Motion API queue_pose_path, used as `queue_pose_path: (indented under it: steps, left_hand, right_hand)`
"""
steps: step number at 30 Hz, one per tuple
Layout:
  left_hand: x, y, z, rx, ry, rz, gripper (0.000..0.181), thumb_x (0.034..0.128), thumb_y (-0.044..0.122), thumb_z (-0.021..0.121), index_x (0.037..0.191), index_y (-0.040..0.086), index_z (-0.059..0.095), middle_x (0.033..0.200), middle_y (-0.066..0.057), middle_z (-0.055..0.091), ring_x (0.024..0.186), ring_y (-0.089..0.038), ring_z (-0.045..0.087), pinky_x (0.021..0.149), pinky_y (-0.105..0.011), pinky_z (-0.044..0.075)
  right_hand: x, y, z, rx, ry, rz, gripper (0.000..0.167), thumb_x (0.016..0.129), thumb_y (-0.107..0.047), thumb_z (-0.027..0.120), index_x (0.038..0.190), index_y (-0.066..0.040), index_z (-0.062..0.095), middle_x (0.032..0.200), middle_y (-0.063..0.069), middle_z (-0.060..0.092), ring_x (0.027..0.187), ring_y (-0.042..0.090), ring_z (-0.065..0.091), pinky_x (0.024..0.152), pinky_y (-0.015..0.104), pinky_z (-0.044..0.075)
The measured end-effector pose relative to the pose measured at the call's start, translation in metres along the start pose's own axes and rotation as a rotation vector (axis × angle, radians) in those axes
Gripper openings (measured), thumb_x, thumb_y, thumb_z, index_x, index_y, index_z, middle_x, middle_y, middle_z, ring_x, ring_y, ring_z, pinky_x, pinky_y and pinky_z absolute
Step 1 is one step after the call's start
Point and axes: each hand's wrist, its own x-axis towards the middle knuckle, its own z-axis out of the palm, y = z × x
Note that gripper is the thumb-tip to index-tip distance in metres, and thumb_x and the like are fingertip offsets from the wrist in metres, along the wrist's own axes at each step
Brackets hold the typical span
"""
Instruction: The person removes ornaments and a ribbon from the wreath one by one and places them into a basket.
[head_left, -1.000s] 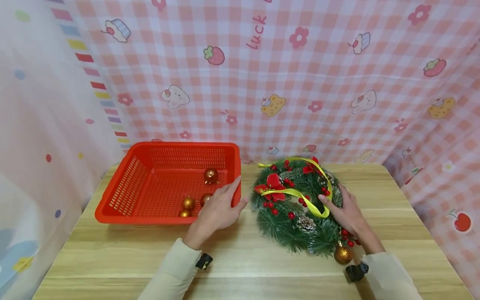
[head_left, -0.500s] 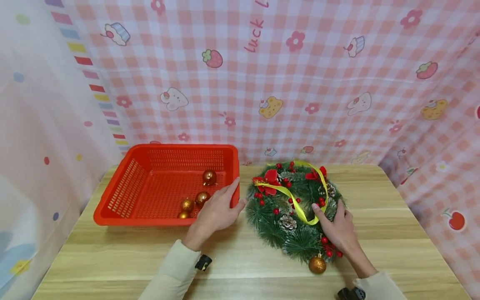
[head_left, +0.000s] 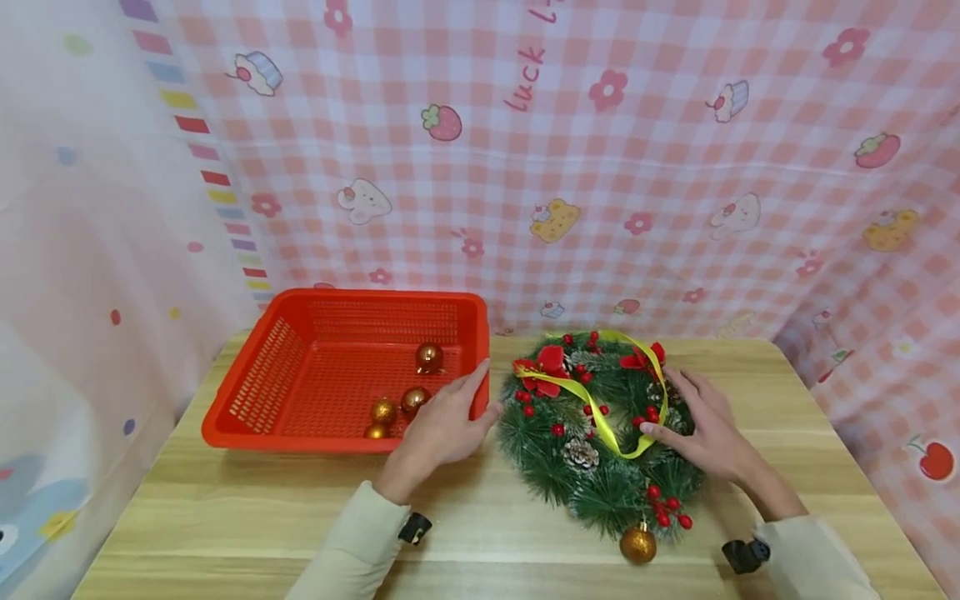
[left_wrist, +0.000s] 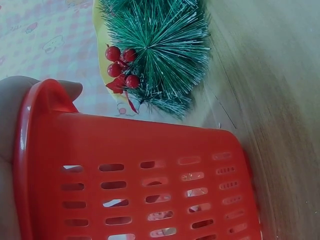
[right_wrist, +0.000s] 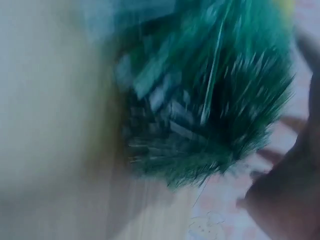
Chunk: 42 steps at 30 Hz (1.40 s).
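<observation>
A green wreath (head_left: 615,492) with red berries, pinecones and red flowers lies on the table to the right, a loop of yellow ribbon (head_left: 600,417) across it. From its lower edge hangs a gold glitter ball ornament (head_left: 638,543). My right hand (head_left: 708,429) is at the wreath's right side, fingers spread and thumb over the ribbon; firm contact is hard to tell, and the right wrist view is blurred. My left hand (head_left: 448,425) holds the right rim of the red plastic basket (head_left: 345,443), thumb outside it. The rim (left_wrist: 27,135) shows against the hand in the left wrist view.
Inside the basket lie several ball ornaments, among them a shiny copper one (head_left: 429,357) and a gold glitter one (head_left: 383,411). Behind the wooden table (head_left: 480,550) hangs a pink checked cloth (head_left: 480,183), with more cloth at both sides.
The wreath first turned and shifted toward the lower left with my right hand on it. Since then the right hand has moved outward and its fingers have spread. My left hand stays on the basket rim.
</observation>
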Motion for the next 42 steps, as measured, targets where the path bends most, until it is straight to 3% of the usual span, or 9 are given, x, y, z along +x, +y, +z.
queue_pose_path:
  steps: [7,19,30,37,42]
  left_hand:
    - [-0.001,0.003,0.003,-0.018,-0.014,0.005,0.071,0.0993,0.054,0.048,0.159,0.026,0.021,0.156,-0.011,0.04,0.139,-0.036,0.042,0.11,-0.053,0.037]
    - [-0.002,0.003,0.005,-0.007,0.002,0.009,0.071,0.0992,0.053,0.049,0.159,0.025,0.023,0.154,-0.01,0.042,0.136,-0.036,0.046,0.107,-0.052,0.041]
    - [-0.002,0.0,0.003,0.006,0.012,0.012,0.07,0.0996,0.051,0.049,0.159,0.025,0.023,0.153,-0.011,0.044,0.135,-0.035,0.047,0.107,-0.051,0.041]
    - [-0.001,-0.001,0.003,0.003,0.028,0.011,0.07,0.0992,0.049,0.051,0.158,0.024,0.025,0.153,-0.011,0.044,0.135,-0.035,0.047,0.107,-0.052,0.04]
    - [0.001,-0.002,0.002,0.006,0.03,0.006,0.071,0.0986,0.05,0.052,0.158,0.024,0.025,0.153,-0.01,0.044,0.135,-0.035,0.047,0.107,-0.052,0.041]
  right_hand:
    - [0.015,0.014,0.002,-0.061,-0.069,-0.078,0.091,0.083,-0.042,0.076,0.157,-0.02,0.028,0.159,0.027,0.017,0.14,0.058,0.015,0.097,0.08,0.019]
    - [0.018,0.019,0.01,-0.08,-0.123,-0.036,0.086,0.089,-0.046,0.07,0.158,-0.023,0.025,0.161,0.027,0.011,0.142,0.057,0.016,0.096,0.08,0.023]
    - [0.013,0.004,0.018,-0.091,-0.083,0.125,0.089,0.094,-0.055,0.058,0.16,-0.013,0.015,0.158,0.035,0.008,0.14,0.06,0.014,0.098,0.079,0.024]
    - [0.005,-0.014,0.03,-0.122,0.023,0.336,0.095,0.096,-0.067,0.042,0.159,-0.005,0.007,0.155,0.041,0.007,0.135,0.064,0.017,0.102,0.075,0.022]
    - [-0.001,-0.032,0.036,-0.133,0.047,0.48,0.1,0.094,-0.073,0.033,0.158,-0.002,0.002,0.154,0.042,0.003,0.133,0.067,0.015,0.103,0.078,0.01]
